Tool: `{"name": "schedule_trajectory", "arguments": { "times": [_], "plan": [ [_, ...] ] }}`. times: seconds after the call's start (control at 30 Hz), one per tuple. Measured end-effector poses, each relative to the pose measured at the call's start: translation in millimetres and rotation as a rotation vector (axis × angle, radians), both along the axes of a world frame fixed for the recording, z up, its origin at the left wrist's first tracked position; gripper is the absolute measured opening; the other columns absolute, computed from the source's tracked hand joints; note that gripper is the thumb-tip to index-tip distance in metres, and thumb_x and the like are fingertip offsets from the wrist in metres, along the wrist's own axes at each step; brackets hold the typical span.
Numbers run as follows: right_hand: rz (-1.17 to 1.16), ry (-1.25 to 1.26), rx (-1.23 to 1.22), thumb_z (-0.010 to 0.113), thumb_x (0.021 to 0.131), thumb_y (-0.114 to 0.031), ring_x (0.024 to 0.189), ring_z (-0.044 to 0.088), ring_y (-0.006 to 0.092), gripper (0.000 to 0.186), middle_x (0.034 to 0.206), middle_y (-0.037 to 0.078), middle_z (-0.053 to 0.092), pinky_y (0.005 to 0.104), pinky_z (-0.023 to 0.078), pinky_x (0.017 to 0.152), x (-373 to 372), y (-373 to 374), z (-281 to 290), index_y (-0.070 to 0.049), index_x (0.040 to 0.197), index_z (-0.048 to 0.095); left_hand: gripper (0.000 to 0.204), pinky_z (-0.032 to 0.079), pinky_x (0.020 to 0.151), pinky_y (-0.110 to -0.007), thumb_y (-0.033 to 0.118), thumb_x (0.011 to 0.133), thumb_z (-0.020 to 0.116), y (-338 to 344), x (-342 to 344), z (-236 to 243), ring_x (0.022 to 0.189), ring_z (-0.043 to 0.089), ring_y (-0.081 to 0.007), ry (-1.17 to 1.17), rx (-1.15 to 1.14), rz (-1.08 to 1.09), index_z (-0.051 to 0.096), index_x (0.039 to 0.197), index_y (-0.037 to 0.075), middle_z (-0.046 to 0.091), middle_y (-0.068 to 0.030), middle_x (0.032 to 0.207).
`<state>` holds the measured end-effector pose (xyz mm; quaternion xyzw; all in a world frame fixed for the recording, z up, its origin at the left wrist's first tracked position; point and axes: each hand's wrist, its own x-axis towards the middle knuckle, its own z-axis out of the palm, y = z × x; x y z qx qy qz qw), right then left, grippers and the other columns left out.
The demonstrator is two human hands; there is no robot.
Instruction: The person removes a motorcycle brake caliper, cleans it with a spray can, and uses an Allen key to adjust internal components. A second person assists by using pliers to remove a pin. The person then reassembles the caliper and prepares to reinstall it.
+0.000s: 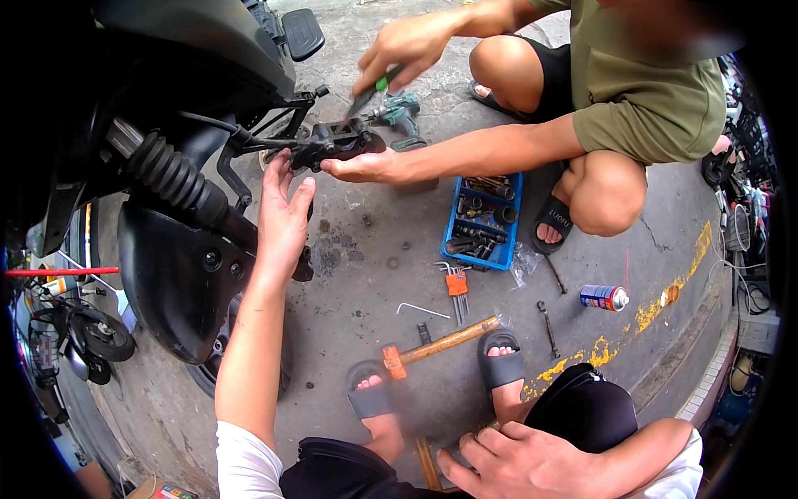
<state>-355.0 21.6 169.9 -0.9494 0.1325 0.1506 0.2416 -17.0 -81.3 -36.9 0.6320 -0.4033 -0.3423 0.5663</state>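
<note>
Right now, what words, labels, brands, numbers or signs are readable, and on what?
Co-worker's dark sandal: pale capital letters on the strap, legible; I don't copy printed words, so not quoted.
Blue, white and red spray can: printed label, small print too small to read.
Yellow ground paint: worn patches, no readable characters.

Left hand raised, right hand loosely curled

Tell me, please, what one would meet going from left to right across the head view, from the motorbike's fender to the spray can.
Black fender → wearer's left hand → black metal part → blue tray → wrench → spray can.
</note>
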Motion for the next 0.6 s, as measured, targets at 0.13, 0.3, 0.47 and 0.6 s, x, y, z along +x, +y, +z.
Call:
{"name": "schedule_trajectory", "arguments": {
  "times": [0.13,0.3,0.47,0.6],
  "plan": [
    [-0.005,0.001,0.0,0.055,0.088,-0.018,0.089,0.059,0.018,0.039,0.094,0.005,0.06,0.0288,0.046,0.077,0.3,0.2,0.7,-0.004,0.124,0.062,0.064,0.025,0.123,-0.04,0.01,0.1,0.06,0.1,1.5,-1.3,0.152,0.029,-0.0304,-0.01,0.005,-0.002,0.028,0.154,-0.001,0.033,-0.0202,0.16],
    [0.003,0.0,-0.008,0.055,0.088,-0.018,0.089,0.058,0.0179,0.039,0.094,0.005,0.06,0.0286,0.046,0.077,-0.1,0.3,0.3,-0.004,0.124,0.062,0.064,0.025,0.123,-0.04,0.01,0.1,0.06,-0.2,0.1,0.7,0.152,0.029,-0.0299,-0.021,0.018,0.005,0.028,0.154,-0.002,0.033,-0.0203,0.16],
    [0.017,0.012,0.005,0.055,0.088,-0.018,0.089,0.058,0.0177,0.041,0.094,0.005,0.061,0.0284,0.046,0.076,0.4,-1.2,0.7,-0.003,0.126,0.062,0.064,0.026,0.123,-0.04,0.01,0.1,0.06,-1.1,0.1,0.8,0.152,0.029,-0.0299,-0.01,0.016,0.005,0.028,0.154,-0.002,0.033,-0.0203,0.16],
    [0.024,0.015,0.002,0.056,0.088,-0.018,0.089,0.058,0.0177,0.042,0.095,0.005,0.061,0.0281,0.046,0.076,0.8,-1.0,1.4,-0.003,0.127,0.062,0.063,0.027,0.122,-0.04,0.011,0.1,0.06,-0.9,0.9,-0.8,0.151,0.03,-0.0301,-0.013,0.009,0.009,0.029,0.154,-0.002,0.034,-0.0199,0.159]
  ]
}}
